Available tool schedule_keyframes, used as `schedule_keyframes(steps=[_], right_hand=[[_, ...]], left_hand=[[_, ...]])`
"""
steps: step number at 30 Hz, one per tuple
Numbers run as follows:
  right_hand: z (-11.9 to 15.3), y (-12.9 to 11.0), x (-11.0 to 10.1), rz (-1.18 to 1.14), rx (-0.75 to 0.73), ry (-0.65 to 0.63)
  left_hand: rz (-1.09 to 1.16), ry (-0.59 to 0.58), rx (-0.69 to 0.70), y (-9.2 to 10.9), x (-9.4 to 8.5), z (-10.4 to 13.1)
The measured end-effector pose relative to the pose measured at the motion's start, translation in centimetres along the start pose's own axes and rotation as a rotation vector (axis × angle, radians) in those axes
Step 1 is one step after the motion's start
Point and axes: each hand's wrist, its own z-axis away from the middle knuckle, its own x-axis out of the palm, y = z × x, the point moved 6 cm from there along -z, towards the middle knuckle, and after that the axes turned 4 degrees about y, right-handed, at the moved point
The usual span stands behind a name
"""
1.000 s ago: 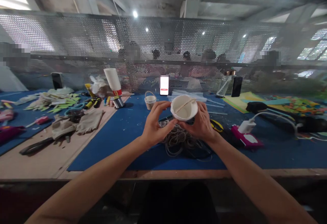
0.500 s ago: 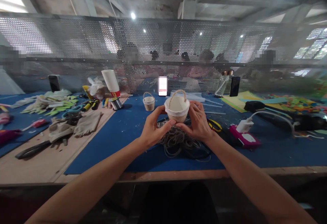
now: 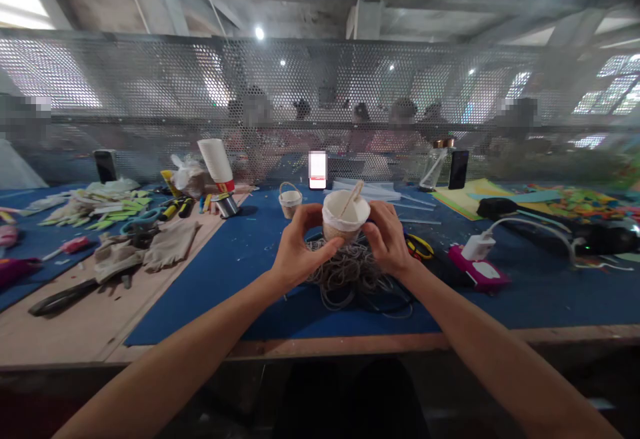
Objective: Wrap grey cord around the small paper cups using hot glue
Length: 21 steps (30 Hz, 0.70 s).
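A small twine-wrapped basket (image 3: 343, 225) with a white lining and a white rim is held above the blue mat. My left hand (image 3: 306, 245) grips it from the left, thumb along its lower front. On the other side my right hand (image 3: 389, 237) closes round the right wall. The twine handle (image 3: 353, 199) is seen nearly edge-on, slanting across the opening. Under both hands lies a tangled heap of grey-brown cord (image 3: 345, 275). A similar little basket (image 3: 290, 203) with an upright handle stands behind my left hand.
A lit phone (image 3: 317, 170) stands at the back against a perforated metal screen (image 3: 320, 85). To the left are stacked paper cups (image 3: 216, 161), gloves (image 3: 173, 245) and scissors (image 3: 143, 220). A magenta box with a white plug (image 3: 483, 272) sits to the right, near coloured sheets (image 3: 463, 197).
The basket has been turned between my hands, so its handle went from a broad arch to nearly edge-on. My right thumb has shifted from the front bottom to the right side.
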Motion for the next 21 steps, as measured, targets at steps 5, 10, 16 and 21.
schedule_keyframes(steps=[5,10,16,21], right_hand=[[-0.1,1.0,-0.5,-0.249,0.229,0.119],[-0.3,1.8,0.0,-0.418,0.361,0.125],[-0.5,2.8,0.4,-0.405,0.408,0.119],[-0.5,3.2,0.4,-0.301,0.438,0.142]], left_hand=[[-0.149,-0.005,0.09,0.4,0.0,-0.2],[-0.287,-0.038,0.16,0.7,0.1,-0.2],[-0.359,-0.063,0.235,1.0,0.2,-0.1],[-0.413,-0.071,0.286,1.4,0.4,0.0]])
